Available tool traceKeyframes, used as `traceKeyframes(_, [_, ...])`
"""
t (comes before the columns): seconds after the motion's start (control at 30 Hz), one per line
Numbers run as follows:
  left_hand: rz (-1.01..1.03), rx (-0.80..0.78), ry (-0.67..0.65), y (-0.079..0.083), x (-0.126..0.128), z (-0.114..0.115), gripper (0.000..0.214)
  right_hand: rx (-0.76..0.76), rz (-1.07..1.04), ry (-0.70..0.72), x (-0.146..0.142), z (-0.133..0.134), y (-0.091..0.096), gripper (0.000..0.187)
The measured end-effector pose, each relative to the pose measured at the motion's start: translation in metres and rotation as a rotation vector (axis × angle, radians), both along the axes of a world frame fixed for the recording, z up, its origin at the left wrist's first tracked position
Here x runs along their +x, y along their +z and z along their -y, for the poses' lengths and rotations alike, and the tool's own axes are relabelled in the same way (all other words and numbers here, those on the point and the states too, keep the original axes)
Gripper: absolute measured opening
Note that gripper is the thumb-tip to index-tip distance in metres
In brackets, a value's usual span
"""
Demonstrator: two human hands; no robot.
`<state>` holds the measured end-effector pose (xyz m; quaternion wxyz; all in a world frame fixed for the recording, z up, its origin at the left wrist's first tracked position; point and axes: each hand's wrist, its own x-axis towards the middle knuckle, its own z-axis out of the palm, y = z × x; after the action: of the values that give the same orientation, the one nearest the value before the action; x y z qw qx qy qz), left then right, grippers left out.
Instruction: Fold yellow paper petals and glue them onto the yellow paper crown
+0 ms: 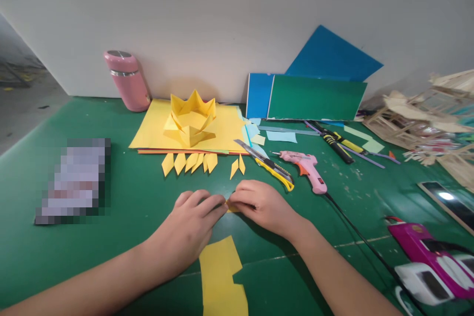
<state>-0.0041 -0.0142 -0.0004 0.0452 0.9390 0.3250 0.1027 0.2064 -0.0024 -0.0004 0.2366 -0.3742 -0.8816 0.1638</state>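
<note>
Between the fingertips of my left hand (195, 216) and my right hand (261, 205) is a small piece of yellow paper (231, 208). Both hands are closed in a pinch on it, and the fingers hide most of its shape. Just below lies a larger yellow sheet (221, 261) with a notch cut from its right edge. Beyond the hands, several small folded yellow paper pieces (179, 163) lie in a row, and two more pieces (234, 168) sit a little to the right. Farther back, a folded yellow paper crown shape (192, 126) stands on a stack of coloured paper (150, 133).
A yellow utility knife (274, 173) and a pink glue gun (305, 168) with a black cord lie right of centre. Pliers (335, 144), paper scraps (281, 136), a magenta power strip (414, 244) and a phone (446, 202) are farther right. A pink flask (129, 81) stands back left.
</note>
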Motion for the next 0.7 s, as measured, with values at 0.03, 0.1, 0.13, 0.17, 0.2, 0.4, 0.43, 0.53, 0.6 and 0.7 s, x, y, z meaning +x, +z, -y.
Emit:
traceKeyframes(0.03, [-0.002,-0.003,0.001,0.001,0.000,0.000,0.042,-0.001,0.003,0.004,0.000,0.000,0.000,0.021])
traceKeyframes(0.1, [-0.014,-0.013,0.001,0.003,0.001,0.000,0.042,-0.006,0.011,0.007,0.001,0.000,0.000,0.021])
traceKeyframes(0.13, [-0.022,-0.019,-0.002,0.005,0.001,-0.001,0.041,-0.007,0.015,0.008,0.001,0.000,0.000,0.021])
traceKeyframes(0.17, [-0.028,-0.023,-0.004,0.006,0.001,-0.001,0.041,-0.007,0.020,0.007,0.001,0.000,0.000,0.020])
traceKeyframes(0.2, [-0.035,-0.027,-0.007,0.008,0.002,0.000,0.041,-0.006,0.025,0.006,0.001,0.000,0.000,0.020])
traceKeyframes(0.4, [-0.080,-0.028,-0.014,0.013,0.002,0.000,0.040,0.006,0.029,0.000,0.002,0.000,0.002,0.024])
traceKeyframes(0.43, [-0.085,-0.018,-0.014,0.012,0.002,0.000,0.040,0.009,0.028,-0.001,0.002,0.000,0.002,0.026])
traceKeyframes(0.53, [-0.093,0.020,-0.020,0.011,0.002,0.000,0.039,0.021,0.025,0.002,0.004,0.000,0.002,0.027])
traceKeyframes(0.6, [-0.089,0.041,-0.021,0.010,0.002,0.000,0.038,0.025,0.027,0.012,0.005,0.000,0.002,0.026])
traceKeyframes(0.7, [-0.086,0.048,-0.017,0.010,0.002,0.000,0.038,0.027,0.040,0.023,0.006,0.001,0.004,0.025])
